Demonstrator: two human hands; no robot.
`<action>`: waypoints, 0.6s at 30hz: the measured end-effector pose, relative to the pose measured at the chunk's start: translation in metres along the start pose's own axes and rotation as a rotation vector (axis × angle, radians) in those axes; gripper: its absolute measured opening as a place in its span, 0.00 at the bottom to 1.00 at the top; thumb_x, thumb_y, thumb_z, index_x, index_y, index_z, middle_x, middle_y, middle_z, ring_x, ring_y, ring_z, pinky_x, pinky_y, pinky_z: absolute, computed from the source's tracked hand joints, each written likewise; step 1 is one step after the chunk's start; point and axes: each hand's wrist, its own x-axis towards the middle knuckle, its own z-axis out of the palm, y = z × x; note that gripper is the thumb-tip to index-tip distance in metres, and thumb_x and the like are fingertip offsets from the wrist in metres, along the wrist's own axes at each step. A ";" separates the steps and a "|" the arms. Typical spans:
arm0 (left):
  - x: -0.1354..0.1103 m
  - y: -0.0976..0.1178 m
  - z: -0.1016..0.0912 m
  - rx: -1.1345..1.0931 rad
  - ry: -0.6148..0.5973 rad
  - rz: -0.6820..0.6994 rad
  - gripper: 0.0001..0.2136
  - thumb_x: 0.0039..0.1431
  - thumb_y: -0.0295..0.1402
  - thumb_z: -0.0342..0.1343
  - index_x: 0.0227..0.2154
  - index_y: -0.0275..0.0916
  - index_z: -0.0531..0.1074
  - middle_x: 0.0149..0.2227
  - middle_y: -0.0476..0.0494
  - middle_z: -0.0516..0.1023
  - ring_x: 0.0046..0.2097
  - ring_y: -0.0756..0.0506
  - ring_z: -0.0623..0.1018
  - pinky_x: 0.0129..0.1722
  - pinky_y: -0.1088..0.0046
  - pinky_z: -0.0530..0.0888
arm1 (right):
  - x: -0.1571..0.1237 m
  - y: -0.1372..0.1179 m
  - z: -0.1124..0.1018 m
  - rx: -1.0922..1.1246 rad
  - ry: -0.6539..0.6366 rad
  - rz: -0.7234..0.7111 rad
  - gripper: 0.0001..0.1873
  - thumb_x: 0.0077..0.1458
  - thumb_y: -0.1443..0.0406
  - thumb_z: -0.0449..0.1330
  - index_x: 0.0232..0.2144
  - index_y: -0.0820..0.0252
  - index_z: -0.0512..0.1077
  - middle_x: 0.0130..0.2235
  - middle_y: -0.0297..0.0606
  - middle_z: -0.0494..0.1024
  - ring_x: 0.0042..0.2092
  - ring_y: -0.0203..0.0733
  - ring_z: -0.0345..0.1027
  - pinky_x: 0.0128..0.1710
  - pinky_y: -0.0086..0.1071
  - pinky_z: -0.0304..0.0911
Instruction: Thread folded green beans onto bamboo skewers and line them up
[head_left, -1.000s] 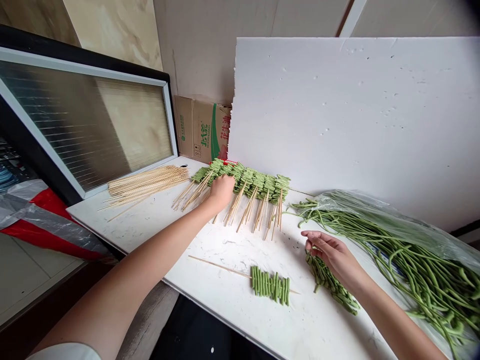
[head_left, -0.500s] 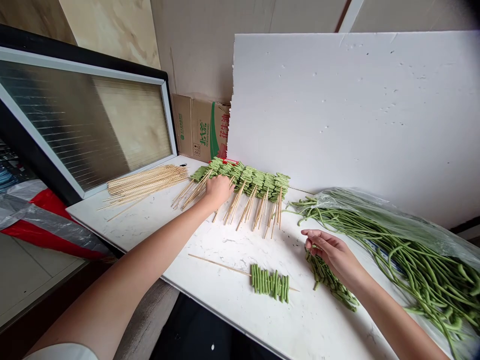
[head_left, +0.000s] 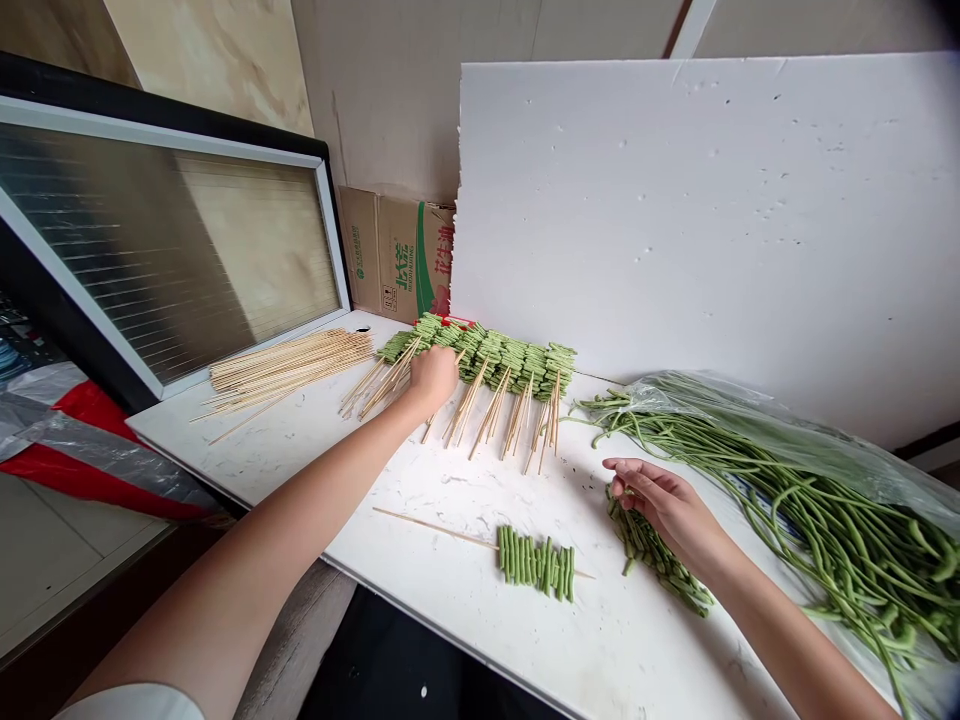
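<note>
My left hand (head_left: 433, 378) is closed at the row of stacked bean skewers (head_left: 517, 360), its fingers around a skewer there; the fingertips are largely hidden. Bare stick ends fan out toward me on both sides of that hand. My right hand (head_left: 656, 495) hovers over a small pile of cut green beans (head_left: 660, 565), fingers loosely bent, with nothing visible in them. Between the hands and nearer to me lies a single bean skewer (head_left: 536, 562), short bean pieces threaded side by side on its stick.
Bare bamboo sticks (head_left: 292, 368) lie in a heap at the left. Long uncut beans (head_left: 795, 500) spill from a clear plastic bag (head_left: 720, 400) on the right. A white foam board (head_left: 675, 220), a cardboard box (head_left: 397, 255) and a framed glass panel (head_left: 172, 250) stand behind the white table (head_left: 450, 640).
The view has shifted slightly. Both hands stay in nearly the same places, the left at the stacked skewers and the right above the cut beans.
</note>
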 end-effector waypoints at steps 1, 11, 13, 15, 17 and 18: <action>0.001 -0.002 0.001 -0.011 0.015 -0.011 0.14 0.70 0.33 0.53 0.45 0.30 0.81 0.45 0.25 0.83 0.50 0.34 0.82 0.50 0.60 0.77 | -0.001 0.000 0.000 -0.001 0.000 0.001 0.30 0.51 0.40 0.71 0.44 0.56 0.83 0.34 0.41 0.79 0.36 0.45 0.67 0.36 0.36 0.63; 0.008 -0.002 0.006 -0.007 0.084 -0.046 0.14 0.68 0.38 0.57 0.42 0.32 0.82 0.39 0.30 0.84 0.45 0.36 0.83 0.46 0.64 0.77 | -0.005 -0.009 0.003 0.004 0.015 -0.030 0.30 0.49 0.40 0.73 0.40 0.57 0.83 0.34 0.42 0.79 0.37 0.45 0.68 0.37 0.37 0.63; 0.008 0.000 0.005 0.027 0.083 -0.035 0.14 0.69 0.36 0.56 0.44 0.31 0.82 0.41 0.28 0.84 0.47 0.35 0.83 0.47 0.63 0.77 | -0.007 -0.012 0.004 0.002 0.019 -0.037 0.30 0.49 0.39 0.72 0.40 0.57 0.83 0.34 0.42 0.79 0.37 0.46 0.69 0.37 0.37 0.64; 0.007 0.003 0.002 0.062 0.058 -0.018 0.14 0.70 0.34 0.54 0.45 0.30 0.82 0.43 0.26 0.84 0.49 0.34 0.83 0.48 0.61 0.77 | -0.011 -0.015 0.005 -0.011 0.022 -0.047 0.30 0.49 0.39 0.72 0.40 0.57 0.83 0.35 0.43 0.79 0.37 0.46 0.69 0.37 0.38 0.64; 0.006 0.006 0.001 0.093 0.033 0.000 0.13 0.70 0.31 0.52 0.45 0.30 0.81 0.44 0.25 0.83 0.50 0.34 0.83 0.49 0.61 0.77 | -0.016 -0.018 0.007 -0.017 0.021 -0.055 0.30 0.50 0.39 0.72 0.40 0.57 0.83 0.34 0.43 0.79 0.37 0.46 0.69 0.37 0.38 0.64; 0.005 0.007 0.000 0.102 0.028 0.008 0.13 0.70 0.30 0.52 0.45 0.30 0.81 0.45 0.26 0.83 0.50 0.34 0.82 0.50 0.61 0.77 | -0.018 -0.020 0.009 -0.012 0.019 -0.058 0.30 0.50 0.39 0.72 0.41 0.56 0.83 0.34 0.43 0.79 0.37 0.46 0.68 0.37 0.38 0.64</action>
